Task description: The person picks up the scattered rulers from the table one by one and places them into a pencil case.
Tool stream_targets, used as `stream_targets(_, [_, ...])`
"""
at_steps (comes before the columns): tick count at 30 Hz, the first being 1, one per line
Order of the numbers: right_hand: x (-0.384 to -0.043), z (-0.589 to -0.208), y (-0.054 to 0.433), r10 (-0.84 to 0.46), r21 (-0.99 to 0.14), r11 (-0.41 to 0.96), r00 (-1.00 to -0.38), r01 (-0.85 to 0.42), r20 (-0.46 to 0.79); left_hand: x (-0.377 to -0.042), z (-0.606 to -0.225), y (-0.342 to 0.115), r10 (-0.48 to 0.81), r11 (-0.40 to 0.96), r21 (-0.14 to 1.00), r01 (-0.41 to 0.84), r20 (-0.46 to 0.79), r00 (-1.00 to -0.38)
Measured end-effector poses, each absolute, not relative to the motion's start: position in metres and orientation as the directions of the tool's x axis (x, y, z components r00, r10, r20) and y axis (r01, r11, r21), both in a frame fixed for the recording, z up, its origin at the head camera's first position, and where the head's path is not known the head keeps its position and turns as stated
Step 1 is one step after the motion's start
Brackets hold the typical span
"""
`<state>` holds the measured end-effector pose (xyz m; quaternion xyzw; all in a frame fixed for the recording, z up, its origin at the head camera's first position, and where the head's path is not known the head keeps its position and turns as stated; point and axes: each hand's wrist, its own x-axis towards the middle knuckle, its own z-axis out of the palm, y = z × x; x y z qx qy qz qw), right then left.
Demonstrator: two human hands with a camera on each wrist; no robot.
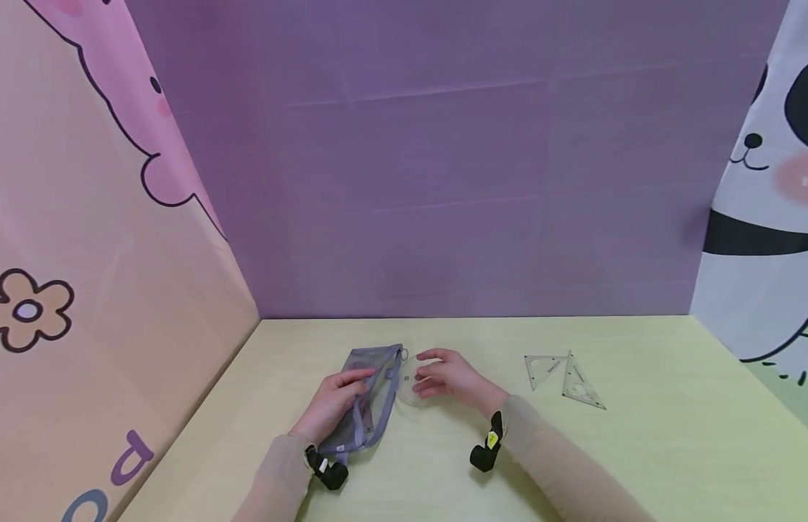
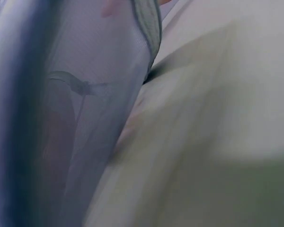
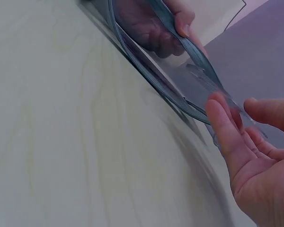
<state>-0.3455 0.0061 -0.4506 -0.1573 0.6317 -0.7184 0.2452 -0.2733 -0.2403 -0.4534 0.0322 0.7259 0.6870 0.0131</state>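
Observation:
A grey-blue mesh zip pouch [image 1: 341, 435] stands tilted on the table with its zipped mouth open towards the right. My left hand [image 1: 335, 402] grips the pouch by its upper edge; in the right wrist view the left thumb [image 3: 183, 26] lies on the zip edge and the fingers show through the mesh. At the mouth, my right hand [image 1: 452, 378] pinches a clear, rounded plastic protractor [image 1: 407, 388] between thumb and fingers. Part of the protractor [image 3: 201, 78] reaches inside the pouch mouth. The left wrist view shows mostly blurred mesh [image 2: 99, 52].
Two clear set squares, one [image 1: 541, 368] beside the other [image 1: 580, 388], lie on the pale wooden table [image 1: 672, 449] to the right. A purple backdrop [image 1: 417, 181] rises behind the table, with printed panels at both sides.

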Motion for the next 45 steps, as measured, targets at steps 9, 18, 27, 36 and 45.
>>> stream_targets(9, [-0.347,-0.458,-0.012,-0.554,-0.973,-0.123,-0.827,0.196,-0.096,-0.274,-0.451,-0.240,0.075,0.046,0.999,0.022,0.019,-0.997])
stream_targets(18, [-0.340,-0.457,-0.030,-0.543,-0.975,-0.115,-0.834,0.191,-0.099,-0.274,-0.451,-0.240,0.078,0.046,0.999,0.024,0.020,-0.997])
stream_targets(27, [-0.338,-0.456,-0.045,-0.512,-0.970,-0.119,-0.850,0.214,-0.125,-0.273,-0.449,-0.238,0.076,0.036,0.999,0.025,0.022,-0.997])
stream_targets(36, [-0.337,-0.456,-0.053,-0.506,-0.972,-0.097,-0.852,0.215,-0.138,-0.273,-0.448,-0.237,0.089,0.032,0.999,0.025,0.022,-0.996])
stream_targets(45, [-0.337,-0.454,-0.056,-0.583,-0.973,-0.038,-0.796,0.229,-0.164,-0.272,-0.450,-0.240,0.083,0.020,1.000,0.019,0.017,-0.996])
